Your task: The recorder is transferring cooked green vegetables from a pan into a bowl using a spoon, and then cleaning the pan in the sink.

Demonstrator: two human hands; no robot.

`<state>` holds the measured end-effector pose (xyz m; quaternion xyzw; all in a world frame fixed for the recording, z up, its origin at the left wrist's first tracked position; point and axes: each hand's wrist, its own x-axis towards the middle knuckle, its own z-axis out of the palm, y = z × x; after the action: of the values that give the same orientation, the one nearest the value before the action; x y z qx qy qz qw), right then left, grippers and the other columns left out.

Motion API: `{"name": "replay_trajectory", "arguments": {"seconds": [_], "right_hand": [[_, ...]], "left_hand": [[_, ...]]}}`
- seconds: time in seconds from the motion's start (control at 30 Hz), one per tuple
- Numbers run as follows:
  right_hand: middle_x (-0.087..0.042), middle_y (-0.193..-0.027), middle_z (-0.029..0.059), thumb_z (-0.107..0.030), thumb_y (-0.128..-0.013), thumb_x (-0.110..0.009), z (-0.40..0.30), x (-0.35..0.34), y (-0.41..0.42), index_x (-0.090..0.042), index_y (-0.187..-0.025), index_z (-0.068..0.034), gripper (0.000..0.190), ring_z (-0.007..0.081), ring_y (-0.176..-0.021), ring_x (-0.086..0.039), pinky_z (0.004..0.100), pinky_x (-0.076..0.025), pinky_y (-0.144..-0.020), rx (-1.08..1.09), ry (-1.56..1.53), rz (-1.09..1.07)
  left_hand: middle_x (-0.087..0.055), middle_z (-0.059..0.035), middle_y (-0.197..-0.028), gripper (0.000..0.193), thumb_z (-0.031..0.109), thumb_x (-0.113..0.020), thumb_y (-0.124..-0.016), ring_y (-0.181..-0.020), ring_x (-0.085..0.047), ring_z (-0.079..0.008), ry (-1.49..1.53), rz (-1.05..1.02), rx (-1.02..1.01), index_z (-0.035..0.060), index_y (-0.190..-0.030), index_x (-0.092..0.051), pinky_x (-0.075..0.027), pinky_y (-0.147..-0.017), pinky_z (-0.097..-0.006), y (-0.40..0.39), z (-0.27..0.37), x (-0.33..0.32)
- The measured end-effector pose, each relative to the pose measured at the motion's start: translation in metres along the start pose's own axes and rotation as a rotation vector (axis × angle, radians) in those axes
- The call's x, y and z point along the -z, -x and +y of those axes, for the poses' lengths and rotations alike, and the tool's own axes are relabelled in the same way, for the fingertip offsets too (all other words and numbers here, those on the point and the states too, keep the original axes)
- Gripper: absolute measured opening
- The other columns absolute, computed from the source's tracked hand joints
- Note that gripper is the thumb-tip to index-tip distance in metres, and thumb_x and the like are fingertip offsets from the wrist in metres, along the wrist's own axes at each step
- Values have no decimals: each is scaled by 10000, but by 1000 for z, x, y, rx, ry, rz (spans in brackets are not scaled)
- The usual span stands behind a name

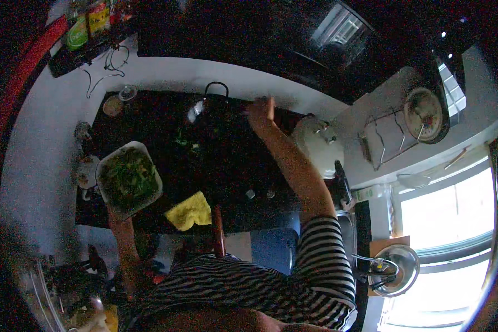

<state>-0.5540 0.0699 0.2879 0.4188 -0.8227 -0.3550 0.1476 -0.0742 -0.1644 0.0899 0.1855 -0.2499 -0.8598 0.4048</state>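
A squarish pale bowl (pixel 159 182) full of chopped leafy greens (pixel 130 178) rests on my left hand (pixel 115 213). That hand is mostly hidden beneath it, at the left of the dark hob (pixel 232 162). My right hand (pixel 262 113) is stretched to the far side of the hob, close to the white wall. It is blurred and dim, and I cannot tell whether it grips anything. A few green scraps (pixel 186 142) show in the dark middle. Near me lies a yellow cloth (pixel 189 211), beside a brown handle (pixel 218 230) that points towards my body.
A large whitish round vessel (pixel 319 145) stands right of my right forearm. Wire racks (pixel 384 141) and a round dish (pixel 423 114) are farther right. Near the window (pixel 446 216) sits a metal bowl (pixel 398 269). A range hood (pixel 340 31) hangs above the back.
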Motion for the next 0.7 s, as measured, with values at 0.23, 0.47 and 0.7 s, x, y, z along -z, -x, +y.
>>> {"name": "replay_trajectory", "arguments": {"seconds": [0.23,0.47,0.7], "right_hand": [[-643,-916,63,-306,-886,-519,5,17,-25,-674,-865,-123,241,238,-906,-609,478,-425,-833,32,17,13],[-624,-967,51,-337,-902,-503,41,-64,19,-650,-929,-152,238,231,-946,-587,484,-410,-854,54,-68,-198],[-594,-1114,20,-419,-930,-455,-41,-137,20,-594,-1149,-280,293,225,-1044,-554,515,-397,-881,96,-467,-128]], "left_hand": [[-425,-140,-1370,533,304,-481,-963,-1266,-416,-283,-81,60,-32,79,-1417,-315,-510,-905,-414,-4,-9,17],[-328,-133,-1445,581,281,-534,-938,-1306,-369,-283,-20,55,112,77,-1429,-300,-484,-946,-406,-21,-37,40],[-306,-145,-1456,639,262,-570,-915,-1291,-387,-293,-53,43,130,82,-1446,-264,-479,-955,-427,-47,-73,81]]}}
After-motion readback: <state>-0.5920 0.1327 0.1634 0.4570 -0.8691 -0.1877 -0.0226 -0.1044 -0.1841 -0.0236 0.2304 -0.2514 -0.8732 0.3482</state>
